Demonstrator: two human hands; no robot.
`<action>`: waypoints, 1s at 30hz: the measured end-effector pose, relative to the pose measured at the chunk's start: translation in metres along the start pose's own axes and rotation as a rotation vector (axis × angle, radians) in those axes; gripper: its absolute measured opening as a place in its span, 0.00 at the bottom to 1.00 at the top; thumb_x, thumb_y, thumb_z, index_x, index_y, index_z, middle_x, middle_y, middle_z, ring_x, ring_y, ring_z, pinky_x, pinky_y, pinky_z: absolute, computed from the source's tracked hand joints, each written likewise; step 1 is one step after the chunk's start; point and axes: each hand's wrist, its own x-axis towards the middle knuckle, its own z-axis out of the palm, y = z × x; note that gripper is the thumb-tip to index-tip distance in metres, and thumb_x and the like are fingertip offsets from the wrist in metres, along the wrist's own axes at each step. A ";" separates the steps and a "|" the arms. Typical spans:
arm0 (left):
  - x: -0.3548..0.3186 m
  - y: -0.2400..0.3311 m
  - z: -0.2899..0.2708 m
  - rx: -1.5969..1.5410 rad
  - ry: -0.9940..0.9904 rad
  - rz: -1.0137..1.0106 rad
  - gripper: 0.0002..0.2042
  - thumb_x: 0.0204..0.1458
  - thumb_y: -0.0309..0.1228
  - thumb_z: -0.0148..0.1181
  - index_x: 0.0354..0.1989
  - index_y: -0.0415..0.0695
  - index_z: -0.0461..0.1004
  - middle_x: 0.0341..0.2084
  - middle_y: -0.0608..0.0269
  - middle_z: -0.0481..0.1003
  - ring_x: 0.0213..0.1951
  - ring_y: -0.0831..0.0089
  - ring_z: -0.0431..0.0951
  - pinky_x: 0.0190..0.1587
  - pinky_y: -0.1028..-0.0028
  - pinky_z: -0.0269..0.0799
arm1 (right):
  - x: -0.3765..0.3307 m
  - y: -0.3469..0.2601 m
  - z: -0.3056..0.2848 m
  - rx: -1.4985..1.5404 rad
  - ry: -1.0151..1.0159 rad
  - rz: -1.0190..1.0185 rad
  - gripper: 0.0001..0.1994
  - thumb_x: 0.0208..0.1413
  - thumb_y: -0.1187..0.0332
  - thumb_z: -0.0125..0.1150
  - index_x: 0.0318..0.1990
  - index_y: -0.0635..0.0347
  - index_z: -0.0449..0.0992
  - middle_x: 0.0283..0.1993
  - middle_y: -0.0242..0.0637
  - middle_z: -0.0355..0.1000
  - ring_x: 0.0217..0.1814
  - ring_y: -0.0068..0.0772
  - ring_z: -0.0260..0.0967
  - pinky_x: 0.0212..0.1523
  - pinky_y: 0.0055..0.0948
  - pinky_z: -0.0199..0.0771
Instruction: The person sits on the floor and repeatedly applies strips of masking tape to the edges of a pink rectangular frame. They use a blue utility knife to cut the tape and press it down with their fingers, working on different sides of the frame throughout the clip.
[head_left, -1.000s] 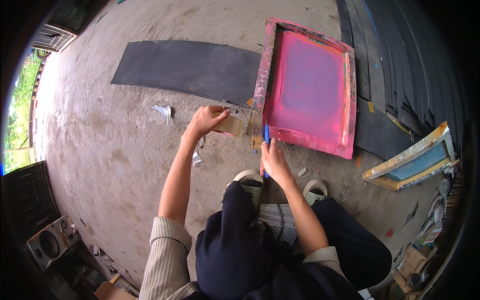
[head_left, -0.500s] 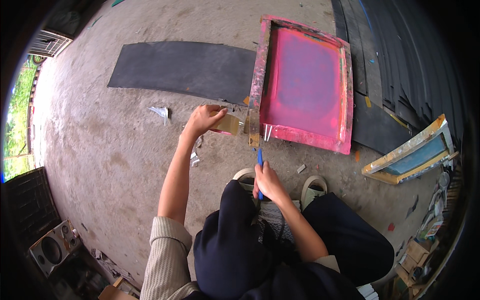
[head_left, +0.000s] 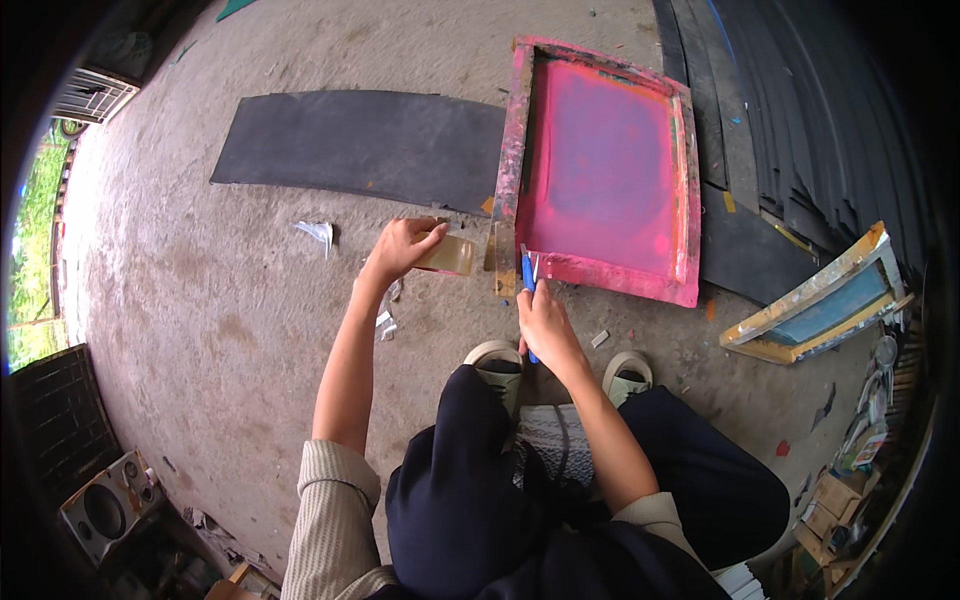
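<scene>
My left hand (head_left: 402,245) is closed around a roll of tan adhesive tape (head_left: 455,255), held just left of a printing screen's near left corner. A strip of tan tape (head_left: 504,272) lies over that corner; whether it joins the roll is unclear. The screen frame (head_left: 590,270) is wooden, smeared with pink, and holds a purple-pink mesh (head_left: 610,170). Wrapped in my right hand (head_left: 546,325) is a blue utility knife (head_left: 529,272), pointing away from me. Its blade reaches over the frame's near edge by the corner; contact cannot be made out.
A long black sheet (head_left: 365,145) lies left of the screen. At the right, a smaller wooden screen (head_left: 820,300) with blue mesh leans tilted near dark stacked sheets (head_left: 830,120). Crumpled plastic (head_left: 317,234) lies on the concrete floor. A speaker (head_left: 108,505) stands at lower left.
My right hand has moved forward with the knife, bringing the blade from below the frame's corner up to its near edge. My left hand stays almost in place with the tape roll.
</scene>
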 end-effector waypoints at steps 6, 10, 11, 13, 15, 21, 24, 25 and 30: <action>-0.001 -0.005 0.003 -0.024 0.037 0.088 0.25 0.53 0.49 0.51 0.30 0.32 0.75 0.16 0.51 0.73 0.20 0.69 0.72 0.28 0.66 0.69 | 0.004 0.002 0.012 0.005 -0.015 -0.020 0.17 0.61 0.66 0.38 0.41 0.80 0.57 0.17 0.54 0.68 0.16 0.46 0.72 0.18 0.38 0.73; -0.001 -0.004 -0.001 -0.009 0.009 0.064 0.23 0.52 0.47 0.52 0.31 0.33 0.76 0.20 0.49 0.74 0.24 0.64 0.74 0.31 0.66 0.69 | 0.004 -0.006 0.016 0.025 0.013 0.042 0.17 0.62 0.65 0.37 0.40 0.77 0.58 0.16 0.47 0.65 0.13 0.42 0.69 0.14 0.37 0.70; 0.000 -0.001 -0.003 0.007 -0.016 0.036 0.23 0.51 0.46 0.53 0.34 0.33 0.77 0.24 0.46 0.76 0.28 0.60 0.77 0.35 0.66 0.71 | 0.003 -0.005 0.018 0.020 0.001 0.054 0.17 0.62 0.65 0.38 0.40 0.78 0.58 0.17 0.48 0.66 0.13 0.43 0.69 0.15 0.37 0.70; 0.000 0.003 -0.002 0.026 -0.043 0.014 0.23 0.51 0.45 0.54 0.36 0.33 0.78 0.28 0.44 0.78 0.31 0.55 0.80 0.39 0.66 0.73 | -0.005 0.003 0.022 0.011 -0.019 0.077 0.17 0.62 0.64 0.38 0.40 0.78 0.57 0.18 0.50 0.67 0.13 0.44 0.69 0.15 0.38 0.71; 0.001 0.002 -0.001 0.034 -0.040 0.025 0.22 0.51 0.45 0.54 0.36 0.33 0.78 0.27 0.45 0.78 0.30 0.56 0.79 0.38 0.66 0.73 | -0.021 0.014 0.028 -0.064 -0.043 0.093 0.16 0.62 0.65 0.38 0.41 0.76 0.57 0.21 0.55 0.69 0.13 0.45 0.69 0.15 0.39 0.71; -0.006 -0.018 -0.020 -0.066 0.055 -0.013 0.21 0.53 0.43 0.53 0.33 0.33 0.77 0.20 0.50 0.77 0.22 0.67 0.76 0.30 0.69 0.71 | -0.033 0.032 0.009 -0.093 0.126 -0.028 0.19 0.62 0.63 0.39 0.47 0.76 0.59 0.20 0.53 0.70 0.16 0.44 0.71 0.17 0.38 0.72; -0.020 -0.037 -0.050 -0.070 0.184 -0.049 0.22 0.53 0.45 0.54 0.31 0.33 0.77 0.19 0.53 0.77 0.22 0.70 0.75 0.28 0.70 0.70 | -0.016 0.009 -0.022 0.053 0.194 0.003 0.21 0.62 0.60 0.41 0.50 0.75 0.59 0.19 0.50 0.70 0.19 0.44 0.73 0.20 0.39 0.71; -0.020 -0.029 -0.056 -0.063 0.197 -0.056 0.22 0.52 0.47 0.55 0.30 0.34 0.77 0.18 0.53 0.76 0.22 0.71 0.75 0.28 0.70 0.70 | -0.007 0.002 -0.034 0.059 0.224 -0.026 0.21 0.62 0.60 0.42 0.49 0.74 0.59 0.17 0.49 0.69 0.18 0.44 0.72 0.20 0.40 0.71; -0.001 -0.003 -0.097 0.201 0.275 0.169 0.19 0.45 0.45 0.64 0.33 0.39 0.77 0.30 0.57 0.75 0.35 0.69 0.76 0.41 0.68 0.69 | 0.072 -0.029 -0.034 -0.003 0.152 -0.226 0.19 0.60 0.60 0.47 0.46 0.71 0.61 0.29 0.54 0.71 0.31 0.51 0.73 0.31 0.42 0.71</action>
